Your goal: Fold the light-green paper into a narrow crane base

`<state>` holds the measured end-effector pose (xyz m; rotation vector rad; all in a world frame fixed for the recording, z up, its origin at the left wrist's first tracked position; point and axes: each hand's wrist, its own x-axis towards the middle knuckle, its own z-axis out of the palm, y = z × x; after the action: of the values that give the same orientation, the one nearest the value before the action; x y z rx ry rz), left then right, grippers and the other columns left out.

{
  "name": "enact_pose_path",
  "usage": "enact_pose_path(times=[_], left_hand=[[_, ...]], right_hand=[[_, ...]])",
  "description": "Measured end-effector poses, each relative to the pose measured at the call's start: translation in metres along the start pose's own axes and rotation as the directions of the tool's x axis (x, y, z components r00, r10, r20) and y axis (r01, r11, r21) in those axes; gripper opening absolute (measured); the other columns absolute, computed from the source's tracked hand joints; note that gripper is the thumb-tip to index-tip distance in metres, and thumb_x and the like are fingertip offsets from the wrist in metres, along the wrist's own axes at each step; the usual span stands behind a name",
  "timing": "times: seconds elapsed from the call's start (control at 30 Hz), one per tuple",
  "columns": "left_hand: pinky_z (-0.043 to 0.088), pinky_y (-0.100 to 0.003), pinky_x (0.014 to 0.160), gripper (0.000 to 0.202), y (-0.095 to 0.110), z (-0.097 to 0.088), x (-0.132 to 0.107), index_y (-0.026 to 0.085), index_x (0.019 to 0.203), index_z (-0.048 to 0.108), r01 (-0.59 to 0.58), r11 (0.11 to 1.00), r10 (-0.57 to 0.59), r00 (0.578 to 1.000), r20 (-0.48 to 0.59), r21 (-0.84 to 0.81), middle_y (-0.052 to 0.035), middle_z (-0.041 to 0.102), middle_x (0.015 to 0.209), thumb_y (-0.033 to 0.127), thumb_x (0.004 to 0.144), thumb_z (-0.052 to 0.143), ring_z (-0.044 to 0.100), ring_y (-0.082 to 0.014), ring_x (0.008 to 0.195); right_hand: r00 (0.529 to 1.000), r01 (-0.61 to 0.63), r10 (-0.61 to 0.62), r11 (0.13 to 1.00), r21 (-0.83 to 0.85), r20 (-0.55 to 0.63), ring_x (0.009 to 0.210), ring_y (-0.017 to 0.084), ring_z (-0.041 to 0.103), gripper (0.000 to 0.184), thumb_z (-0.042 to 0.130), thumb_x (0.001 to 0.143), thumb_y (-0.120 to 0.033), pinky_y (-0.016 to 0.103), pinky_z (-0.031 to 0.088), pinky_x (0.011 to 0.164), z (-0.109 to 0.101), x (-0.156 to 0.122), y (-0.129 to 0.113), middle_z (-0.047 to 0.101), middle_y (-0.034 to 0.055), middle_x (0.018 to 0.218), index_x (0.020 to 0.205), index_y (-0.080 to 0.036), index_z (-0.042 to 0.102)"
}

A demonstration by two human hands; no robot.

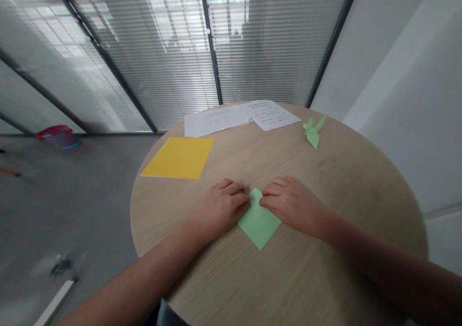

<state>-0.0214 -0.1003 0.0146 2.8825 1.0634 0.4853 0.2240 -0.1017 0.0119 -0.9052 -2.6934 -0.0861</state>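
Observation:
A light green sheet of origami paper (259, 224), folded into a diamond, lies flat on the round wooden table with one corner pointing toward me. My left hand (226, 202) rests at its upper left edge, fingers curled and pressed together on the paper. On the upper right edge, my right hand (285, 201) pinches the paper in the same way, thumb and fingertips close to the top corner. The fingertips of both hands partly cover the diamond's upper edges. Farther right stands a folded green paper crane (312, 132), apart from both hands.
A stack of yellow paper (177, 157) lies at the table's left. Printed white sheets (269, 114) overlap along the far edge of the table (361, 191), near a glass partition with blinds. On the floor at left sits a red and blue basket (59, 137).

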Motion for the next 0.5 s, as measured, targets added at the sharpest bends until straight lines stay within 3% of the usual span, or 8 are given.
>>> enact_pose_path(times=[0.27, 0.5], left_hand=[[0.056, -0.043, 0.09, 0.014, 0.0, -0.001, -0.002, 0.022, 0.104, 0.079, 0.04, 0.999, -0.04, 0.999, -0.01, 0.031, -0.0076, 0.074, 0.113, 0.027, 0.099, 0.067, 0.063, -0.0269, 0.101], [0.056, -0.044, 0.091, 0.015, 0.002, -0.002, -0.004, 0.022, 0.107, 0.079, 0.054, 0.998, -0.053, 0.999, -0.011, 0.039, -0.0082, 0.074, 0.115, 0.027, 0.099, 0.067, 0.063, -0.0268, 0.103]], right_hand=[[0.996, 0.07, -0.065, 0.995, -0.073, 0.061, 0.089, 0.023, 0.058, 0.014, 0.067, 0.095, -0.01, 0.038, 0.037, 0.078, -0.011, -0.015, 0.003, 0.072, 0.0024, 0.094, 0.09, -0.022, 0.073], [0.994, 0.079, -0.077, 0.996, -0.027, 0.078, 0.091, 0.024, 0.062, 0.019, 0.066, 0.093, -0.008, 0.039, 0.042, 0.078, -0.021, -0.025, 0.005, 0.076, 0.0053, 0.105, 0.081, -0.021, 0.072]])
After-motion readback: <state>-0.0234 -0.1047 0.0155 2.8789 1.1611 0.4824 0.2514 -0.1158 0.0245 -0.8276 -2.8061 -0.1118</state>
